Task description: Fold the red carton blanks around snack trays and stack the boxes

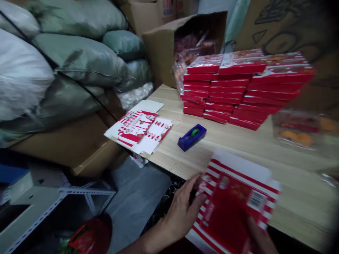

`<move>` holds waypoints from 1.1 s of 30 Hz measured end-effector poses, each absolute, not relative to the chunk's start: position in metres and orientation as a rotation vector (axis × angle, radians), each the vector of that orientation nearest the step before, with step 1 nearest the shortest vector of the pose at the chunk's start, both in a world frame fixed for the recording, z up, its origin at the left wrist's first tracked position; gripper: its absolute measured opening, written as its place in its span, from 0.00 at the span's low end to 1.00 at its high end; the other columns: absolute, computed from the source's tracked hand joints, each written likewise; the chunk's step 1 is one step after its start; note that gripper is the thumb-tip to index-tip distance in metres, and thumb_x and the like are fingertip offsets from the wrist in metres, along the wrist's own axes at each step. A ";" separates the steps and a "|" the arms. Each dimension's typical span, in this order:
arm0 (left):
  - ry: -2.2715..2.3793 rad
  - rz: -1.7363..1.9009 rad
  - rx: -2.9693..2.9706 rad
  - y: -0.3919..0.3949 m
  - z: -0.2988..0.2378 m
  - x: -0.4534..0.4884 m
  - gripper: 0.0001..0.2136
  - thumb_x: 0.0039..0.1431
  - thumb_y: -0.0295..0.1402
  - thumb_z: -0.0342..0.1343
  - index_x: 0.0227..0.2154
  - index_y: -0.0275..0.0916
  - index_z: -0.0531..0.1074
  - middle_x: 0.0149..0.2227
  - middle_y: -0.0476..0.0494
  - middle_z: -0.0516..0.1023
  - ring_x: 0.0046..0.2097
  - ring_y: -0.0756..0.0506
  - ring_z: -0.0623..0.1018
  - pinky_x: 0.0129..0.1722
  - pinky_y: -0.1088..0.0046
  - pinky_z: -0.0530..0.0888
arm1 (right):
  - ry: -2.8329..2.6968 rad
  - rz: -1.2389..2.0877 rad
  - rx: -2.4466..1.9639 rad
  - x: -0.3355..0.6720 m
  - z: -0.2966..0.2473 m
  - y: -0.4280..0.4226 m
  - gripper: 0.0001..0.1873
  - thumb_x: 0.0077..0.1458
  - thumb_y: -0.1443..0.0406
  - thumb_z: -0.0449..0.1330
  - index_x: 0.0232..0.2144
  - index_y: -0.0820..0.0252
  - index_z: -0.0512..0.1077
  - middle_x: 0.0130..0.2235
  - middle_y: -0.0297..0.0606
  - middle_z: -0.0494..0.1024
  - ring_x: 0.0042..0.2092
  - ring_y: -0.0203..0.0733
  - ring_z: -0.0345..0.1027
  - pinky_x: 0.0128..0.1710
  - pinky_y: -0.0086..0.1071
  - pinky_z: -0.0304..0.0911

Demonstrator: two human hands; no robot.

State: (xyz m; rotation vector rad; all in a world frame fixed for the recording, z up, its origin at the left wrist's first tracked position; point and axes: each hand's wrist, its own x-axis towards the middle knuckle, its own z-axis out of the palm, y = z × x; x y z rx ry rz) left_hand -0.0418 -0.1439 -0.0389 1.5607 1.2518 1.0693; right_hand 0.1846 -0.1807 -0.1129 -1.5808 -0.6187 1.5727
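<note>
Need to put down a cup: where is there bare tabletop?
Bare wood shows between the tape dispenser, stacked boxes, clear tub and held carton, and right of that carton. Crowded: the far side, under the boxes, and the left end, under flat cartons.

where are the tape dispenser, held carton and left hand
Tape dispenser (191, 139), head view: middle of its blue body.
Held carton (231, 207), head view: red printed panel.
Left hand (181, 206), head view: back of it.

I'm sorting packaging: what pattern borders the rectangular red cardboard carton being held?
The red cardboard carton has red and white stripes, best seen in the head view.
</note>
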 end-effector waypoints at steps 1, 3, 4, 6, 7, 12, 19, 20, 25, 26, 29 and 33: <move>1.184 1.013 1.474 -0.148 -0.040 -0.040 0.23 0.71 0.34 0.55 0.66 0.46 0.63 0.62 0.38 0.75 0.61 0.39 0.77 0.62 0.54 0.74 | -0.560 1.593 -1.559 0.176 -0.110 -0.180 0.37 0.38 0.42 0.73 0.54 0.33 0.77 0.44 0.37 0.87 0.53 0.68 0.79 0.43 0.54 0.80; 1.093 0.954 1.309 -0.154 -0.040 -0.036 0.25 0.69 0.35 0.58 0.66 0.46 0.63 0.60 0.39 0.78 0.57 0.39 0.80 0.58 0.57 0.77 | -0.435 1.658 -1.490 0.157 -0.103 -0.177 0.34 0.41 0.41 0.72 0.49 0.47 0.80 0.44 0.44 0.87 0.51 0.68 0.80 0.49 0.57 0.77; 1.076 0.937 1.250 -0.154 -0.039 -0.034 0.26 0.66 0.36 0.61 0.66 0.46 0.63 0.59 0.40 0.79 0.55 0.39 0.81 0.56 0.58 0.78 | -0.367 1.669 -1.416 0.150 -0.099 -0.176 0.34 0.41 0.41 0.73 0.47 0.52 0.79 0.44 0.46 0.87 0.51 0.67 0.80 0.52 0.57 0.76; 1.064 0.895 1.205 -0.153 -0.035 -0.031 0.27 0.62 0.36 0.65 0.63 0.45 0.67 0.56 0.40 0.81 0.52 0.39 0.83 0.54 0.59 0.79 | -0.315 1.651 -1.316 0.141 -0.094 -0.175 0.36 0.39 0.43 0.76 0.46 0.56 0.78 0.45 0.48 0.87 0.50 0.65 0.81 0.55 0.57 0.73; 1.060 0.870 1.207 -0.151 -0.033 -0.030 0.27 0.61 0.37 0.66 0.62 0.44 0.68 0.56 0.40 0.82 0.52 0.39 0.83 0.53 0.58 0.79 | -0.310 1.632 -1.288 0.140 -0.092 -0.175 0.36 0.38 0.45 0.77 0.46 0.56 0.78 0.46 0.48 0.87 0.50 0.64 0.81 0.56 0.57 0.72; 1.020 0.760 1.283 -0.145 -0.028 -0.029 0.19 0.65 0.38 0.61 0.58 0.45 0.73 0.50 0.40 0.85 0.44 0.40 0.85 0.46 0.62 0.82 | -0.370 1.616 -1.305 0.144 -0.090 -0.179 0.34 0.40 0.45 0.77 0.45 0.55 0.78 0.48 0.47 0.86 0.49 0.63 0.82 0.55 0.57 0.73; 1.070 0.780 1.217 -0.149 -0.048 -0.031 0.14 0.69 0.41 0.56 0.50 0.41 0.80 0.42 0.42 0.87 0.40 0.41 0.84 0.41 0.66 0.81 | -0.532 1.698 -1.251 0.161 -0.080 -0.171 0.31 0.40 0.48 0.78 0.45 0.54 0.81 0.45 0.44 0.87 0.50 0.61 0.80 0.53 0.53 0.73; 1.084 0.786 1.151 -0.149 -0.052 -0.033 0.15 0.68 0.41 0.57 0.50 0.40 0.80 0.42 0.42 0.86 0.40 0.41 0.84 0.40 0.67 0.81 | -0.582 1.728 -1.198 0.169 -0.078 -0.169 0.30 0.39 0.50 0.79 0.45 0.52 0.81 0.45 0.42 0.87 0.50 0.59 0.81 0.53 0.51 0.74; 1.018 0.717 1.003 -0.149 -0.065 -0.044 0.13 0.64 0.42 0.62 0.45 0.39 0.80 0.40 0.42 0.86 0.39 0.42 0.83 0.38 0.69 0.80 | -0.727 1.716 -1.032 0.192 -0.080 -0.158 0.33 0.33 0.55 0.82 0.45 0.51 0.81 0.42 0.37 0.87 0.42 0.49 0.82 0.45 0.39 0.74; 1.008 0.710 0.978 -0.149 -0.067 -0.046 0.12 0.64 0.41 0.63 0.44 0.39 0.79 0.39 0.43 0.86 0.38 0.42 0.83 0.38 0.69 0.80 | -0.743 1.702 -1.022 0.192 -0.083 -0.156 0.32 0.33 0.55 0.82 0.43 0.52 0.82 0.41 0.37 0.87 0.40 0.48 0.81 0.43 0.38 0.74; 1.017 0.740 0.943 -0.142 -0.072 -0.046 0.13 0.63 0.41 0.63 0.45 0.39 0.79 0.40 0.43 0.86 0.39 0.42 0.84 0.40 0.68 0.80 | -0.762 1.648 -1.075 0.181 -0.095 -0.152 0.24 0.39 0.56 0.80 0.39 0.56 0.81 0.39 0.37 0.87 0.38 0.46 0.81 0.42 0.38 0.74; 1.086 1.060 1.012 -0.123 -0.072 -0.045 0.21 0.65 0.40 0.61 0.58 0.42 0.72 0.51 0.39 0.83 0.50 0.42 0.83 0.52 0.65 0.78 | -0.729 1.684 -1.107 0.168 -0.108 -0.154 0.19 0.50 0.57 0.75 0.43 0.55 0.80 0.44 0.39 0.87 0.43 0.48 0.82 0.48 0.43 0.74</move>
